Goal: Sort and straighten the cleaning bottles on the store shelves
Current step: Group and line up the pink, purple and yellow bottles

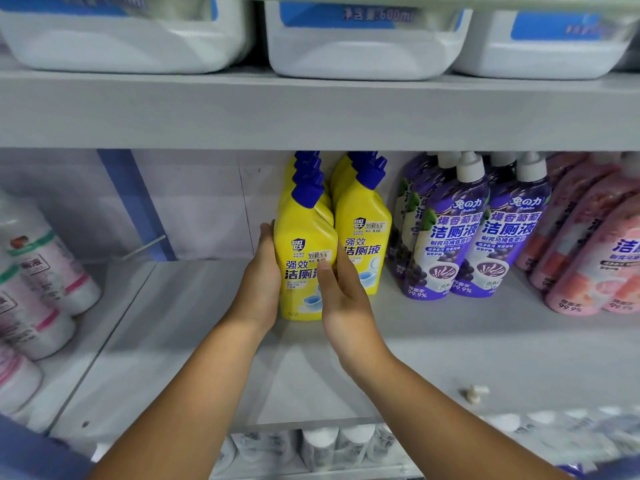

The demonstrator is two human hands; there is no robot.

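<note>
Head view: both hands on one bottle.
Yellow bottle [304, 258]: upright on the grey shelf [433, 344], front of its row, touching the neighbouring yellow bottle [365, 237].
Left hand [261, 282]: grip wraps its left side.
Right hand [343, 299]: grip clasps its right side, thumb across the label.

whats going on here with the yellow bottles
A person is tidying a store shelf. Both hands hold the front yellow bottle with a blue cap: the left hand on its left side, the right hand on its right front. More yellow bottles stand beside and behind it, with purple bottles and pink bottles further right.
</note>
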